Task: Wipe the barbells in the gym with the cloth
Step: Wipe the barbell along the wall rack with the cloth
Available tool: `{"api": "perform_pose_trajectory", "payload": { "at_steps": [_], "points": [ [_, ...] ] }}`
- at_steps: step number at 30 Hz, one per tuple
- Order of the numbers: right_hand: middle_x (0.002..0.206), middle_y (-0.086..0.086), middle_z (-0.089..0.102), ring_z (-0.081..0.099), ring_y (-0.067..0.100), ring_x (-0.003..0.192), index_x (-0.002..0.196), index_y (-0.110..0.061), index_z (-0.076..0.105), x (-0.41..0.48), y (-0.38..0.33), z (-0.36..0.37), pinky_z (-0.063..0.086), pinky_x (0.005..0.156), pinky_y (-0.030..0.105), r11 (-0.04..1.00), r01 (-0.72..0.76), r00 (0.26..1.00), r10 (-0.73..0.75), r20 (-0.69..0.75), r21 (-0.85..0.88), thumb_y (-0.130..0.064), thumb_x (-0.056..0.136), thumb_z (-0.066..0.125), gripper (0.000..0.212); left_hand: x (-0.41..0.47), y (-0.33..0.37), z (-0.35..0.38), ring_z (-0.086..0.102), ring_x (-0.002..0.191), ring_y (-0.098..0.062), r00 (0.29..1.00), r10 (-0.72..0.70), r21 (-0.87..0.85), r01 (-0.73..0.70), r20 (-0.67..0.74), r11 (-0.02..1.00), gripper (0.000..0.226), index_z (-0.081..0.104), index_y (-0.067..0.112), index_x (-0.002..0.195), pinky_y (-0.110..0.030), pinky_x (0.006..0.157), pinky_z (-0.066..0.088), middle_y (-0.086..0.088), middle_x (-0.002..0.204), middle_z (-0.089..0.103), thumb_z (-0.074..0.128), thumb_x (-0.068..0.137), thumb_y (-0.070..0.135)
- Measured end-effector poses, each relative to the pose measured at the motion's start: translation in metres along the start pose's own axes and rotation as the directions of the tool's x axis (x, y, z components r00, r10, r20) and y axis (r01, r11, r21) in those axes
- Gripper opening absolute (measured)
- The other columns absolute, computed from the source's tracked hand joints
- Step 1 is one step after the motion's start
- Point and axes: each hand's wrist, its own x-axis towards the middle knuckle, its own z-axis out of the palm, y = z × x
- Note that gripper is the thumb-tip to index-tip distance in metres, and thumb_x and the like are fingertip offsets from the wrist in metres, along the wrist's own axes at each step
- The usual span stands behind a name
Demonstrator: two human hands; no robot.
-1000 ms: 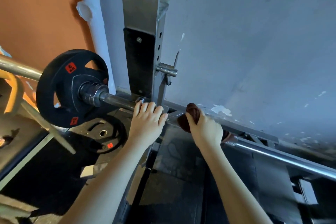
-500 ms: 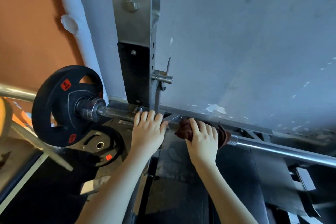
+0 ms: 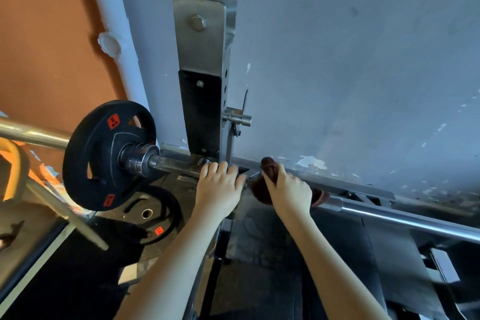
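At the far left an orange wall (image 3: 46,47) meets a white pipe (image 3: 114,28) that runs up the corner, and a brass-coloured bar (image 3: 31,135) comes in from the left edge below them. Next to it a black weight plate (image 3: 98,153) with red labels sits on the left end of the barbell (image 3: 405,219), up against the steel collar. A second plate (image 3: 166,212) lies flat on the floor under that end.

The barbell runs from the plate down and to the right across the whole view, passing in front of the foot of the rack upright (image 3: 201,54). A steel pin (image 3: 239,119) sticks out of the right side of the upright, above the bar.

Your left hand (image 3: 220,189) is on the barbell just right of the upright's foot, with its fingers curled over the top of the bar in a grip. Just beside it, with a small gap between the two, your right hand (image 3: 291,189) is clamped on the dark red-brown cloth (image 3: 268,167), which is bunched around the barbell. Folds of the cloth stick out above your thumb and at both sides of your fist.

Right of the cloth the bare knurled shaft carries on to the right edge, in front of the scuffed grey wall (image 3: 363,73).
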Motion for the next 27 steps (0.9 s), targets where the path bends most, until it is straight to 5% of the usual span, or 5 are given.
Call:
{"api": "perform_pose_trajectory", "payload": {
  "at_steps": [7,10,14,20,27],
  "points": [
    [0.121,0.003,0.060,0.055,0.017,0.110,0.131,-0.017,0.055,0.025,0.013,-0.040,0.043,0.091,0.015,0.589,-0.044,0.973,0.210,-0.100,0.807,0.012,0.086,0.044,0.054,0.008,-0.006,0.006,0.050,0.111,-0.030,0.988,0.076,0.058,-0.084,0.132,0.995,0.081,0.056,0.018,0.118,-0.046,0.104,0.030,-0.005,0.117,0.058,-0.013,0.086,0.044],
    [0.122,0.001,0.059,0.055,0.020,0.114,0.120,-0.015,0.062,0.019,0.014,-0.036,0.038,0.095,0.008,0.670,0.145,0.986,-0.033,-0.166,0.728,0.017,0.073,0.044,0.060,0.010,-0.006,0.006,0.051,0.112,-0.030,0.987,0.074,0.043,-0.081,0.141,0.996,0.081,0.056,0.019,0.117,-0.046,0.104,0.030,-0.005,0.116,0.058,-0.014,0.086,0.045],
    [0.143,0.004,0.051,0.051,0.032,0.127,0.126,-0.030,0.058,-0.025,0.035,0.007,0.036,0.109,0.058,0.836,0.513,0.853,-0.523,0.000,0.196,-0.023,0.073,0.042,0.056,0.008,-0.002,0.000,0.059,0.099,-0.030,0.999,-0.014,-0.046,0.015,0.039,0.999,0.056,0.065,0.015,0.101,-0.044,0.098,0.039,-0.007,0.099,0.065,0.018,0.097,0.046],
    [0.145,-0.005,0.044,0.040,0.020,0.134,0.147,-0.038,0.032,-0.022,0.025,-0.016,0.020,0.115,0.038,0.932,0.243,0.926,-0.306,0.222,0.270,-0.089,0.068,0.033,0.093,0.006,0.000,-0.001,0.059,0.099,-0.029,1.000,-0.015,-0.067,0.016,0.017,0.998,0.061,0.065,0.014,0.098,-0.045,0.098,0.040,-0.006,0.097,0.065,0.014,0.095,0.047],
    [0.096,-0.004,0.071,0.069,0.018,0.077,0.109,-0.029,0.055,0.036,-0.002,-0.032,0.056,0.072,0.029,0.950,0.021,0.758,-0.219,0.615,0.312,-0.056,0.085,0.063,0.037,0.003,-0.001,0.001,0.060,0.095,-0.028,1.000,-0.010,-0.043,0.009,-0.021,0.999,0.057,0.065,0.014,0.098,-0.045,0.095,0.043,-0.005,0.095,0.065,0.018,0.098,0.045]
  ]
}}
